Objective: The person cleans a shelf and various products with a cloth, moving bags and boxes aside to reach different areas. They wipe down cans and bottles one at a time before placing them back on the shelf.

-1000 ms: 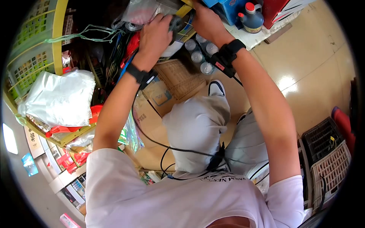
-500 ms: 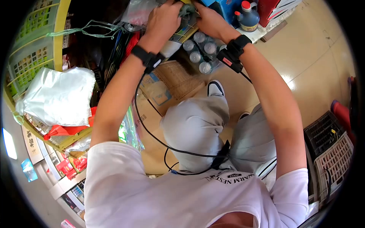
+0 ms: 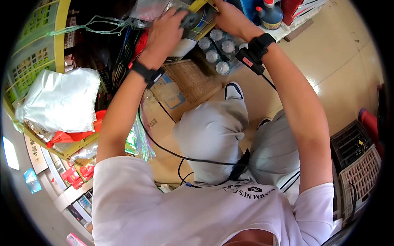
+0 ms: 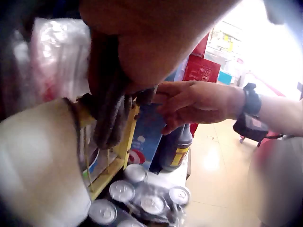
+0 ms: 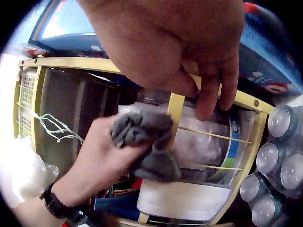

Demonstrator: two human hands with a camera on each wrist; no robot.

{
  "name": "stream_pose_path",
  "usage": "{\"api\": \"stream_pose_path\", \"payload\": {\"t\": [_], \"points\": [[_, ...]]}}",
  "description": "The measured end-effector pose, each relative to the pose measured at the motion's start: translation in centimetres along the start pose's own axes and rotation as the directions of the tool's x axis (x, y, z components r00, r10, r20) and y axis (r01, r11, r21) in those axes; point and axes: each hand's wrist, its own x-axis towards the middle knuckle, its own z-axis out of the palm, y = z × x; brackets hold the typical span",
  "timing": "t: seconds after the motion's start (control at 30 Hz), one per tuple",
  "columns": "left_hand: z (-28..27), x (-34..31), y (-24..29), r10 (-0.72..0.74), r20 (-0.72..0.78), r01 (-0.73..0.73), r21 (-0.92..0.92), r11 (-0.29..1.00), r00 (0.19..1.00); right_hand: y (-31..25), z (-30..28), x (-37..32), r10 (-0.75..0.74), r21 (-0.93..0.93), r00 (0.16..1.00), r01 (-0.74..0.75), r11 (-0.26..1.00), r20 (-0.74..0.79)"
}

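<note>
My left hand (image 3: 165,37) grips a bunched grey cloth (image 5: 142,128) against a yellow upright of a rack. In the left wrist view folds of the cloth hang below the fingers. My right hand (image 3: 234,19) holds the top rail of the yellow rack frame (image 5: 106,64), its fingers (image 5: 207,106) hooked over the rail in the right wrist view. Thin yellow crossbars run beside the upright, with clear plastic-wrapped goods (image 5: 203,137) behind them. A white curved surface (image 5: 182,201) lies below the cloth.
A pack of silver-topped cans (image 3: 221,51) stands on the floor by the rack. Beyond the right hand are blue boxes (image 5: 270,66) and a dark jug with a red cap (image 3: 271,17). Flattened cardboard (image 3: 191,82) lies below; a clear plastic bag (image 3: 61,100) hangs at left.
The left hand with the cloth went up and right toward the right hand, then came back down and left. The right hand has shifted slightly right and stays at the frame.
</note>
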Motion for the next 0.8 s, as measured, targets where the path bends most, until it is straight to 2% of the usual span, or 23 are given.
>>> {"api": "stream_pose_path", "payload": {"t": [0.07,0.13,0.17,0.2,0.23,0.3,0.43,0.53,0.57,0.6,0.67,0.7,0.73,0.8], "points": [[-0.2,-2.0,-0.7,-0.04,0.03,0.041,-0.031,0.999,0.999,0.9,0.6,0.1,-0.023,-0.006,1.0,0.023,1.0,-0.003],[-0.5,-1.9,-0.8,-0.089,0.124,0.091,-0.013,0.996,0.988,0.9,0.9,0.0,-0.039,-0.035,0.996,0.037,0.999,-0.079],[-0.3,-0.6,-0.1,-0.071,0.108,0.062,0.08,0.995,0.992,0.3,0.7,0.0,-0.041,-0.035,0.996,0.038,0.999,-0.082],[0.0,1.2,0.4,-0.07,0.104,0.061,0.082,0.995,0.992,-0.1,0.5,0.0,0.0,-0.027,0.998,-0.002,1.0,-0.06],[0.6,3.1,0.8,-0.018,0.034,0.016,0.065,0.998,0.999,-0.3,0.3,-0.1,0.05,-0.023,0.998,-0.051,0.998,-0.035],[0.5,4.4,1.3,0.079,-0.075,-0.078,0.016,0.997,0.994,-0.1,0.4,0.0,0.036,-0.037,0.998,-0.038,0.999,-0.049],[-0.5,-1.9,-1.0,-0.026,0.023,0.027,-0.044,0.999,0.999,0.2,0.2,0.0,0.01,-0.029,1.0,-0.011,1.0,-0.025],[-0.1,-2.0,-1.6,-0.01,0.063,0.009,0.009,1.0,0.998,0.0,0.4,0.0,-0.002,-0.022,1.0,0.001,1.0,-0.028],[-0.6,-0.6,-0.6,-0.044,0.112,0.041,0.028,0.999,0.993,-0.3,0.4,0.1,0.043,-0.042,0.999,-0.044,0.998,-0.026],[-0.4,1.2,-0.2,-0.043,0.107,0.039,0.037,0.999,0.993,-0.3,0.4,0.1,0.092,-0.065,0.995,-0.094,0.993,-0.028],[0.7,3.8,0.0,0.086,-0.073,-0.086,0.006,0.996,0.994,-0.4,0.1,0.1,0.112,-0.071,0.994,-0.113,0.991,-0.021],[0.8,3.7,0.1,0.099,-0.109,-0.102,-0.019,0.995,0.989,-0.4,0.2,0.1,0.092,-0.092,0.995,-0.095,0.991,-0.039],[0.7,2.5,0.1,0.085,-0.101,-0.088,-0.024,0.996,0.991,-0.4,0.3,0.0,0.075,-0.107,0.996,-0.08,0.991,-0.051],[-0.5,-0.1,-0.6,-0.033,0.029,0.034,-0.044,0.998,0.999,-0.6,0.2,0.1,0.087,-0.088,0.996,-0.088,0.992,-0.022]]}}
